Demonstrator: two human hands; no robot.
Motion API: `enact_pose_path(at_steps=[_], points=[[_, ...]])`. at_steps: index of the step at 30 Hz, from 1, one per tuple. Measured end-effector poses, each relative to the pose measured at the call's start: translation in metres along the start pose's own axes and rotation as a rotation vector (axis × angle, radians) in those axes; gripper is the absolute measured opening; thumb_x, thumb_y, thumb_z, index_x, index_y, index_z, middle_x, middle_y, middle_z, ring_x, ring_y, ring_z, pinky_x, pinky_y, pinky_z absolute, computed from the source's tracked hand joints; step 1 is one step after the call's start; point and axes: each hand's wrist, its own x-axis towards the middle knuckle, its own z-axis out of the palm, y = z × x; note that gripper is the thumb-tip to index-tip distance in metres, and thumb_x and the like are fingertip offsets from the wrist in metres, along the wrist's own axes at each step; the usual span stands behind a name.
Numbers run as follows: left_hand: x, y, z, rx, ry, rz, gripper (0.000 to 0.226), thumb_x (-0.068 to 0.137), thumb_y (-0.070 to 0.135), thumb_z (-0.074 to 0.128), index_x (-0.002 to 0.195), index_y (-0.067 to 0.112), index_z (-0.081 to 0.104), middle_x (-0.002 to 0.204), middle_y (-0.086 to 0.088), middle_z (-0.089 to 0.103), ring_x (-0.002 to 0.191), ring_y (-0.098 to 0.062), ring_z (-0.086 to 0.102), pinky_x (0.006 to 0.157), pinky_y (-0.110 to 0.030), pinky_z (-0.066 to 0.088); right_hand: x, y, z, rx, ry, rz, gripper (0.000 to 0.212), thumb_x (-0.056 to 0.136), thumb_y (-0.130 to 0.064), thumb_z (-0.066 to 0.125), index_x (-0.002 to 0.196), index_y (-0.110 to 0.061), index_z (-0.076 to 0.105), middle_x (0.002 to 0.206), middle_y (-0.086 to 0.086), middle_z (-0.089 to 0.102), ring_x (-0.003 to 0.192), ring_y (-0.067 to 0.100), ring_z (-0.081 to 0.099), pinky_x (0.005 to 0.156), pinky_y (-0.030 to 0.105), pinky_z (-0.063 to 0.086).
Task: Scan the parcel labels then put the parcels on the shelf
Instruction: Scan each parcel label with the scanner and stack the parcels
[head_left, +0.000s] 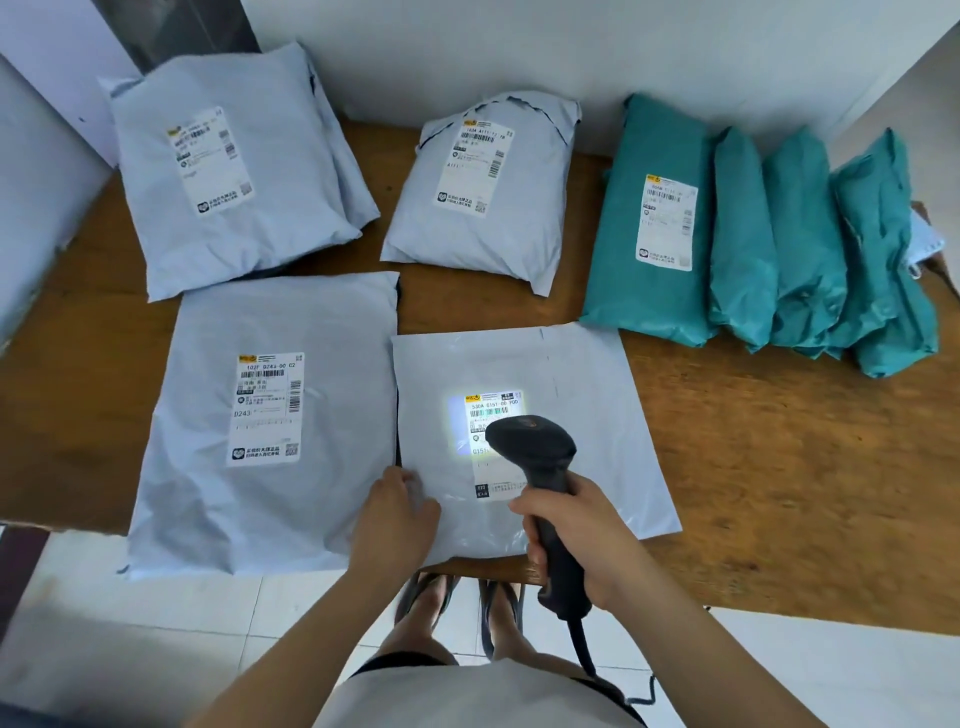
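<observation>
A flat grey parcel (587, 415) lies at the near edge of the wooden table (779, 467). Its white label (496, 415) is lit by a bright patch of light. My right hand (582, 535) grips a black barcode scanner (540, 462), whose head hovers just above the label and hides part of it. My left hand (400, 512) rests flat on the parcel's near left corner, fingers closed together. To the left lies a larger grey parcel (270, 426), label up.
Two more grey parcels (234, 166) (488, 192) lie at the back of the table, labels up. Several teal parcels (753, 244) lean in a row at the right. A white wall stands behind. The scanner cable (587, 654) hangs toward my body.
</observation>
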Motion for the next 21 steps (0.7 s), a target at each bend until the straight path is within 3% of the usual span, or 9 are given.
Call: enact_pose_path(at_steps=[3, 8, 13, 19, 21], points=[[0.001, 0.005, -0.001, 0.003, -0.021, -0.014, 0.033, 0.086, 0.028, 0.061, 0.108, 0.008, 0.047, 0.097, -0.006, 0.058, 0.086, -0.024, 0.055, 0.074, -0.029, 0.041, -0.002, 0.004, 0.001, -0.019, 0.005, -0.013, 0.009, 0.083, -0.007, 0.062, 0.085, -0.004, 0.054, 0.053, 0.008, 0.051, 0.039, 0.017, 0.045, 0.047, 0.026, 0.042], [0.019, 0.015, 0.002, -0.105, -0.079, -0.113, 0.039, 0.080, 0.039, 0.069, 0.084, 0.004, 0.052, 0.074, -0.005, 0.056, 0.085, -0.031, 0.063, 0.063, -0.028, 0.038, -0.008, 0.012, 0.003, -0.029, 0.019, -0.038, 0.008, 0.084, -0.007, 0.063, 0.083, -0.009, 0.056, 0.053, 0.006, 0.052, 0.041, 0.017, 0.046, 0.048, 0.027, 0.043], [0.024, 0.017, 0.006, -0.091, -0.075, -0.086, 0.039, 0.081, 0.034, 0.069, 0.096, 0.003, 0.053, 0.100, -0.015, 0.063, 0.098, -0.033, 0.061, 0.072, -0.030, 0.041, -0.011, 0.012, 0.002, -0.002, 0.038, -0.071, 0.010, 0.083, -0.005, 0.063, 0.081, -0.008, 0.054, 0.051, 0.006, 0.051, 0.039, 0.019, 0.043, 0.046, 0.027, 0.040], [0.025, 0.011, 0.010, -0.089, -0.067, -0.055, 0.040, 0.083, 0.032, 0.068, 0.104, 0.003, 0.050, 0.107, -0.014, 0.061, 0.104, -0.033, 0.058, 0.077, -0.028, 0.040, -0.013, 0.009, 0.006, -0.039, 0.026, -0.087, 0.009, 0.083, -0.007, 0.062, 0.085, -0.007, 0.054, 0.052, 0.007, 0.050, 0.040, 0.020, 0.043, 0.046, 0.027, 0.040], [0.025, 0.011, 0.009, -0.107, -0.072, -0.051, 0.035, 0.083, 0.030, 0.068, 0.099, 0.006, 0.049, 0.099, -0.010, 0.059, 0.100, -0.031, 0.058, 0.076, -0.028, 0.041, -0.014, 0.011, 0.007, -0.053, 0.024, -0.078, 0.009, 0.083, -0.009, 0.063, 0.085, -0.009, 0.055, 0.053, 0.006, 0.051, 0.040, 0.019, 0.044, 0.047, 0.027, 0.042]])
